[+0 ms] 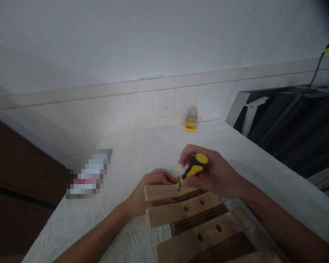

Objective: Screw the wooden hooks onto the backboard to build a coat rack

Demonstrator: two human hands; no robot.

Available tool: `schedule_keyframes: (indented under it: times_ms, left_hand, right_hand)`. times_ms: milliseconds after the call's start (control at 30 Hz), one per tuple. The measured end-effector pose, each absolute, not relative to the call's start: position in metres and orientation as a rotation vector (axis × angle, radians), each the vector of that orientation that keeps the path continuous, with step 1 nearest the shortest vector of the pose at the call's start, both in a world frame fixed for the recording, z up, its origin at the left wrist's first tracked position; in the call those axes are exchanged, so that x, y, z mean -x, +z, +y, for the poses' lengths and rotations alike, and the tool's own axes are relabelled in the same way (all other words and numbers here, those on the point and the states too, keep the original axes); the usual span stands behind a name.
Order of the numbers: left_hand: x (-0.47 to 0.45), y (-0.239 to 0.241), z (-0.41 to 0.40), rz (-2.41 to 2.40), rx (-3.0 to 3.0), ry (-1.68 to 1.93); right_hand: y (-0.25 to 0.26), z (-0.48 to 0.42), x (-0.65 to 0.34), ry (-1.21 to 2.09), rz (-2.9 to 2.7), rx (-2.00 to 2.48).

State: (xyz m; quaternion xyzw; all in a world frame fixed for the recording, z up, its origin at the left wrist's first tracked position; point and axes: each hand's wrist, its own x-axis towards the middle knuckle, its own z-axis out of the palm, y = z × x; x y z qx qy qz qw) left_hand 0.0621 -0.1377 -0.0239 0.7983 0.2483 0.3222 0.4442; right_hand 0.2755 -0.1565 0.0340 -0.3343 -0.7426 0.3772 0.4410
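Observation:
A short yellow-and-black screwdriver [195,167] is gripped in my right hand [215,171], tilted with its tip down at a screw [178,188] in the farthest wooden slat [160,191]. My left hand [150,186] is wrapped round that slat near its left end, fingers over the far edge and partly hidden beneath. Closer to me lie a second slat [164,214] and a third slat [175,241], each with dark round screw heads or holes. Darker wooden crosspieces with a carved line pattern [185,223] show between the slats.
A white cloth [137,149] covers the table. At the back, by the wall, stands a clear-topped yellow container [191,119]. A blurred-out flat item [89,175] lies at the left edge. Dark panels [285,113] with a pale bracket [252,115] lean at the right.

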Motion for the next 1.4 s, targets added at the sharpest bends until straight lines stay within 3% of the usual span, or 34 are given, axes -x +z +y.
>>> schedule_keyframes:
  times_ms: [333, 1033, 1167, 1300, 1400]
  left_hand:
    - [-0.062, -0.022, -0.137, 0.604, -1.987, 0.785]
    - [-0.062, -0.019, -0.137, 0.586, -1.921, 0.768]
    - [-0.048, -0.013, -0.123, 0.445, -1.762, 0.529]
    - [-0.044, 0.013, -0.108, 0.628, -1.796, 0.778]
    - [-0.062, 0.039, -0.110, 0.590, -1.940, 0.697]
  right_hand:
    - [0.036, -0.159, -0.277, 1.231, -1.741, 0.845]
    - [0.036, -0.165, -0.288, 1.291, -1.889, 0.639]
    - [0.038, -0.164, -0.286, 1.155, -1.975, 0.735]
    - [0.043, -0.164, -0.283, 0.888, -2.061, 0.885]
    - [0.044, -0.164, -0.279, 0.771, -2.032, 0.926]
